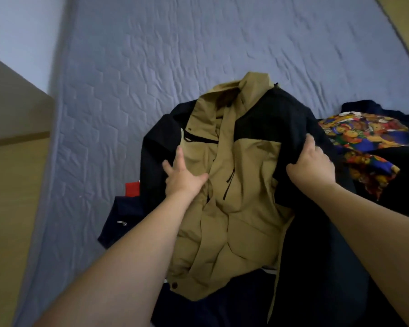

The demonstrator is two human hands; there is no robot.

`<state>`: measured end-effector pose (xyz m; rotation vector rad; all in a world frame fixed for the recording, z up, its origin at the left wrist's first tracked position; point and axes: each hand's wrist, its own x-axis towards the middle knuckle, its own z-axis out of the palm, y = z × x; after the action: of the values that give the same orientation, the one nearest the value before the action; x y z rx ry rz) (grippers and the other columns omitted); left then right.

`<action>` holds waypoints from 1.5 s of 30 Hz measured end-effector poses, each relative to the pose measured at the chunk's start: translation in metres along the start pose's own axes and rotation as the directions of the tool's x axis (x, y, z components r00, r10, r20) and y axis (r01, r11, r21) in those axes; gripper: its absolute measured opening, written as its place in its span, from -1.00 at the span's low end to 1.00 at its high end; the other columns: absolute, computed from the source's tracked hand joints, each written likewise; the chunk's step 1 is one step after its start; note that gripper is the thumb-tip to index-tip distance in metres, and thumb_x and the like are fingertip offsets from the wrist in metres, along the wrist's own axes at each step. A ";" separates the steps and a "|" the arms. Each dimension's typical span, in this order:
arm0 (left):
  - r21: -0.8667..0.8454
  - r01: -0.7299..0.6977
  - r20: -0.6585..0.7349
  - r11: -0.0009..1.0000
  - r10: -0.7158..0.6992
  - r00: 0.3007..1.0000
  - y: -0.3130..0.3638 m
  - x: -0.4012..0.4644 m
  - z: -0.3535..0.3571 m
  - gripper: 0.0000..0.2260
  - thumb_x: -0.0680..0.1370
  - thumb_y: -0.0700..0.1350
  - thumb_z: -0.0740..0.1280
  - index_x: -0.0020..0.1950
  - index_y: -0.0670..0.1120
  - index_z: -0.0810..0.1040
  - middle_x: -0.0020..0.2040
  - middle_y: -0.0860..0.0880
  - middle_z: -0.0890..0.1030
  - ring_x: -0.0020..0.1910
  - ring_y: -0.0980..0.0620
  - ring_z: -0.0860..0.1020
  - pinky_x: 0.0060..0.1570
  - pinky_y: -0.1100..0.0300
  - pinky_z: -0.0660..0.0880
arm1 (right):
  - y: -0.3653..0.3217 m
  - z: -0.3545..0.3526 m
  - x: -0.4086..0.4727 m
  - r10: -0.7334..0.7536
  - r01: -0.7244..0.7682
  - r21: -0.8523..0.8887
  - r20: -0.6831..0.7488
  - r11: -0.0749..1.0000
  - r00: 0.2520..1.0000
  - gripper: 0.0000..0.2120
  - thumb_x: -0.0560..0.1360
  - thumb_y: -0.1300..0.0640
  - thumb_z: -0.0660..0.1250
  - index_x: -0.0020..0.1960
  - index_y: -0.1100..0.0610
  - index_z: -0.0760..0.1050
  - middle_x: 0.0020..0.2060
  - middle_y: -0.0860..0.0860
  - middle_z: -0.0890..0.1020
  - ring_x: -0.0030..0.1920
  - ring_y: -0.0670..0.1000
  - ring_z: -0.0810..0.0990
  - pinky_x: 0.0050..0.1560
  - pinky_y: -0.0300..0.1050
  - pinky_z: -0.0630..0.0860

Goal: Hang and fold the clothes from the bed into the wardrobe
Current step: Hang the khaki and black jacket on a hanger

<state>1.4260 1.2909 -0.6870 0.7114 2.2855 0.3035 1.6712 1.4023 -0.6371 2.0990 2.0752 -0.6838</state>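
**Jacket being gathered off the bed pile**

Across the bed, a quilted grey-blue mattress surface is seen, bare over its far part, with the clothes heaped at the near edge. On top of the heap a tan-and-black jacket is laid front up, collar pointing away, zip front partly open and rumpled. Under and around it dark navy garments are spread, so the jacket is not lying on the mattress itself. To the right, just beside the jacket's black sleeve, a bright printed garment is bunched on more dark cloth. A small red piece is showing at the left edge of the pile.

The black shoulder and sleeve are gripped by the right hand, fingers curled into the fabric, probably so that side can be lifted or pulled straight. The left hand is laid on the tan chest panel with fingers spread wide, nothing pinched; likely the body is being held flat or steadied.

The wardrobe is not identifiable in view, and no hanger is seen. Loose garments underneath could be dragged along when the jacket is lifted.
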 end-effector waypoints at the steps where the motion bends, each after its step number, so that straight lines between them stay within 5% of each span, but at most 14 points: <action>1: -0.019 -0.010 -0.014 1.000 0.009 1.000 0.002 0.006 0.011 -0.05 0.44 0.16 0.43 0.50 0.29 -0.27 0.53 -0.14 0.12 0.29 -0.25 0.41 0.17 -0.09 0.45 | 0.003 0.005 0.001 -0.069 0.070 0.031 -0.030 0.997 0.997 -0.36 0.48 0.17 0.26 0.50 0.13 0.12 0.27 0.23 0.49 0.24 0.27 0.47 0.21 0.14 0.40; 4: -0.003 0.025 0.029 1.000 -0.025 0.999 0.008 0.015 0.040 -0.18 0.56 -0.03 0.31 0.55 0.14 -0.27 0.19 -0.13 0.54 -0.23 -0.02 0.52 -0.23 0.10 0.47 | 0.000 0.019 -0.004 -0.229 0.229 0.012 -0.006 0.973 0.974 -0.53 0.49 0.21 0.18 0.40 0.05 0.36 0.11 0.15 0.62 0.09 0.22 0.59 0.03 0.05 0.53; 8: 0.133 0.013 0.117 0.991 -0.029 0.993 0.007 0.010 0.053 -0.72 0.61 -0.16 0.14 0.31 -0.10 0.42 0.17 -0.14 0.54 0.05 -0.15 0.53 0.12 -0.01 0.51 | -0.022 0.023 -0.023 -0.187 0.170 0.080 0.382 0.982 0.905 -0.64 0.48 0.22 0.18 0.23 0.07 0.54 0.15 0.10 0.60 0.17 0.16 0.55 0.14 -0.09 0.48; 12: 0.336 -0.279 0.431 0.900 0.117 0.895 -0.008 -0.019 0.033 -0.90 0.57 -0.10 0.24 -0.03 -0.09 0.52 0.04 -0.13 0.60 -0.03 -0.10 0.55 -0.03 0.10 0.50 | -0.041 0.002 -0.045 0.098 0.276 -0.325 0.788 0.905 0.608 -0.63 0.65 0.15 0.06 0.36 0.32 0.37 0.15 0.22 0.53 0.12 0.20 0.51 0.09 -0.12 0.39; 15: 0.434 -0.560 0.760 0.706 0.047 0.649 -0.029 -0.052 0.014 -0.84 0.54 -0.11 0.26 -0.03 -0.16 0.57 -0.05 -0.10 0.60 -0.08 -0.08 0.53 -0.15 0.14 0.46 | -0.042 -0.025 -0.029 0.304 0.179 -0.397 0.868 0.900 0.393 -0.62 0.56 0.02 0.23 0.13 0.36 0.40 -0.13 0.14 0.48 -0.21 0.09 0.48 -0.47 -0.29 0.43; 17: 0.412 -0.573 0.859 0.709 -0.093 0.503 -0.040 -0.067 0.001 -0.90 0.50 -0.10 0.32 -0.11 -0.11 0.58 -0.16 -0.02 0.55 -0.15 -0.01 0.50 -0.22 0.16 0.44 | -0.042 -0.034 -0.010 0.322 0.001 -0.362 0.832 0.932 0.451 -0.31 0.42 -0.30 0.28 0.29 0.21 0.34 0.15 0.18 0.48 0.10 0.17 0.52 -0.22 -0.11 0.60; 20: 0.466 -0.461 0.865 0.755 -0.279 0.417 -0.028 -0.053 -0.030 -0.92 0.52 -0.08 0.33 -0.15 -0.04 0.55 -0.24 0.01 0.56 -0.28 0.04 0.51 -0.26 0.18 0.45 | -0.056 -0.025 0.011 0.047 0.076 -0.215 0.517 0.974 0.855 0.31 0.02 -0.63 0.23 0.55 -0.01 -0.16 0.52 0.13 0.05 0.49 0.25 0.08 0.39 0.22 0.15; 22: 0.468 -0.417 0.780 0.779 -0.143 0.609 -0.008 -0.022 -0.052 -0.87 0.54 -0.03 0.27 -0.10 -0.03 0.57 -0.21 0.01 0.61 -0.26 0.06 0.55 -0.21 0.14 0.51 | -0.066 -0.006 0.016 -0.060 0.147 -0.216 0.365 0.965 0.929 0.36 -0.02 -0.64 0.21 0.53 -0.05 -0.31 0.53 0.12 0.05 0.50 0.25 0.06 0.42 0.27 0.00; 25: 0.370 -0.375 0.209 0.850 0.317 0.925 0.014 0.033 -0.070 -0.75 0.50 0.01 0.24 0.15 0.02 0.52 0.10 -0.04 0.56 0.05 -0.04 0.52 0.04 0.04 0.51 | -0.070 0.031 0.022 0.068 -0.079 0.013 0.390 0.997 0.918 0.24 0.20 -0.34 0.48 0.54 0.07 -0.22 0.44 0.19 0.28 0.41 0.26 0.29 0.41 0.24 0.23; 27: 0.353 -0.358 0.010 0.865 0.379 0.926 0.024 0.067 -0.067 -0.56 0.47 0.01 0.25 0.35 -0.01 0.40 0.31 -0.09 0.44 0.28 -0.13 0.40 0.22 -0.03 0.42 | -0.067 0.052 0.022 0.107 -0.132 0.046 0.357 0.990 0.928 -0.09 0.31 -0.15 0.49 0.46 0.18 0.12 0.25 0.16 0.47 0.26 0.24 0.45 0.26 0.17 0.42; 30: 0.496 -0.386 0.133 0.778 0.371 0.919 0.039 0.111 -0.052 -0.24 0.42 0.01 0.31 0.56 0.03 0.05 0.56 -0.11 0.08 0.52 -0.19 0.06 0.47 -0.09 0.12 | -0.061 0.074 0.023 0.035 -0.065 0.072 0.352 0.995 0.935 -0.52 0.35 -0.04 0.43 0.18 0.18 0.46 -0.06 0.08 0.55 0.05 0.20 0.56 0.11 0.10 0.52; 36: 0.597 -0.491 0.396 0.635 0.299 0.868 0.029 0.141 0.000 -0.43 0.54 0.14 0.23 0.53 0.12 0.18 0.60 -0.05 -0.06 0.54 -0.18 -0.26 0.37 -0.24 -0.42 | -0.059 0.073 0.030 0.015 -0.261 0.512 0.434 0.818 0.901 -0.32 0.21 -0.12 0.57 0.24 0.07 0.46 0.10 0.07 0.56 0.07 0.13 0.55 0.05 0.00 0.54; 40: 0.488 -0.478 0.444 0.730 0.263 0.856 -0.006 0.126 0.003 -0.65 0.63 0.04 0.04 0.40 0.12 0.35 0.45 -0.12 0.36 0.53 -0.16 0.12 0.46 -0.25 -0.26 | -0.085 0.066 0.010 -0.135 -0.221 0.703 0.413 0.676 0.900 -0.77 0.39 0.26 0.41 0.02 0.10 0.54 -0.14 0.10 0.64 -0.17 0.08 0.62 -0.33 -0.16 0.52; 45: 0.143 -0.242 0.311 0.960 0.188 0.931 -0.057 0.104 -0.056 -0.59 0.60 -0.09 0.26 0.44 -0.11 0.37 0.33 -0.14 0.51 0.31 -0.15 0.46 0.33 0.09 0.32 | -0.162 0.050 -0.029 -0.320 -0.291 0.796 0.507 0.531 0.801 -0.79 0.34 0.42 0.19 -0.29 0.21 0.55 -0.42 0.15 0.57 -0.45 0.10 0.58 -0.43 -0.17 0.53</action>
<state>1.3024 1.3029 -0.7286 1.0328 1.9674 0.0838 1.5029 1.3656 -0.6324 1.6980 1.4441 -2.4236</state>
